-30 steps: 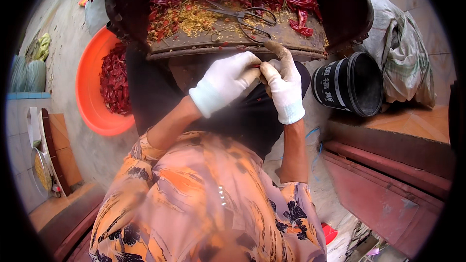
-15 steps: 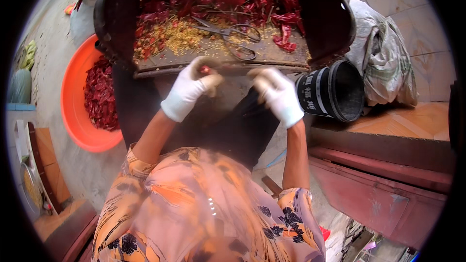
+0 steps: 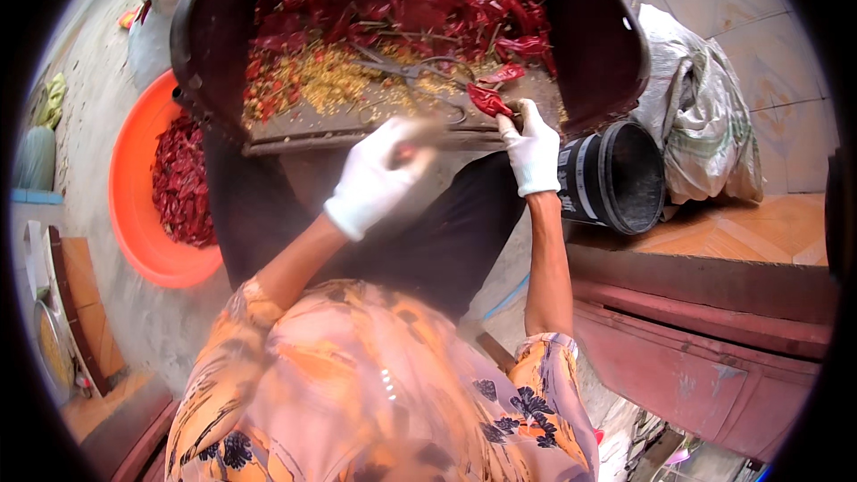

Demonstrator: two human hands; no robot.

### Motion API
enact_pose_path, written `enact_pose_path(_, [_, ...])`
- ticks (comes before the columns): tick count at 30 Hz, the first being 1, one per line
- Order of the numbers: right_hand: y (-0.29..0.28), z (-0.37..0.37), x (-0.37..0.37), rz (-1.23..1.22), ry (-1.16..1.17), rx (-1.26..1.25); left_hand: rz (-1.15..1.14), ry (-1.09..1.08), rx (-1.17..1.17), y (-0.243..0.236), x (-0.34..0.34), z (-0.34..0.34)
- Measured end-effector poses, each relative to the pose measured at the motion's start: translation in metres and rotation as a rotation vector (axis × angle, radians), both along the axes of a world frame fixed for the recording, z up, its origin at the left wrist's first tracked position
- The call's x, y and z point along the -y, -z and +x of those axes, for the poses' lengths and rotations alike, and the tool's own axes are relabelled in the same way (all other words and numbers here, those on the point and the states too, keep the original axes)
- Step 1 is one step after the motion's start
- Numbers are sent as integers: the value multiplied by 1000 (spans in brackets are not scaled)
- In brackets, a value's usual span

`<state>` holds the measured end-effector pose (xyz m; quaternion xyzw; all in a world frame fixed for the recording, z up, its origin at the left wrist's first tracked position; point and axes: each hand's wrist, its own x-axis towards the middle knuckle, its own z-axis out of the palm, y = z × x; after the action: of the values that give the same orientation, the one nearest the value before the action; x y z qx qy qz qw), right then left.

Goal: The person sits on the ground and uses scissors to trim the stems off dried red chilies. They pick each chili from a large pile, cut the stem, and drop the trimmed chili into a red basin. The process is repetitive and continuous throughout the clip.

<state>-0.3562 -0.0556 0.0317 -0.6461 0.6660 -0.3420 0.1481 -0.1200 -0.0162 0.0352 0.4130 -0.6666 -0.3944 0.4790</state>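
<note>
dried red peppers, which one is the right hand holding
The pepper right of the scissors, one end pinched by the right hand; the loose pepper just above it and the heap beyond lie unheld.

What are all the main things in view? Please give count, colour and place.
Container: one, dark, top centre
Peppers: many, red, heaped in container
Seeds: many, yellow, container's near part
Scissors: one pair, grey, among seeds
Basin: one, orange, floor at left
Red pieces: many, red, inside basin
Bucket: one, black, right side
Sack: one, whitish, beyond bucket
Panel: one, reddish, lower right
Shirt: one, floral orange, bottom
Left hand: one, white-gloved, blurred, centre
Right hand: one, white-gloved, gripping a red pepper
</note>
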Motion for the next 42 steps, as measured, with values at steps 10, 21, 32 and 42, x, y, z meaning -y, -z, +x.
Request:
enact_pose_path(10, [-29,53,-38,282,-125,747,366,110,-287,-2,17,-11])
enact_pose_path(21, [-46,54,-42,602,-338,609,440,275,-364,-9,4,5])
enact_pose_path(32, [-32,78,-62,434,-353,1126,740,430,-658,-22,1,11])
enact_pose_path(42, [-8,97,-73,556,-649,2188,1052,500,-1243,-10,-1,12])
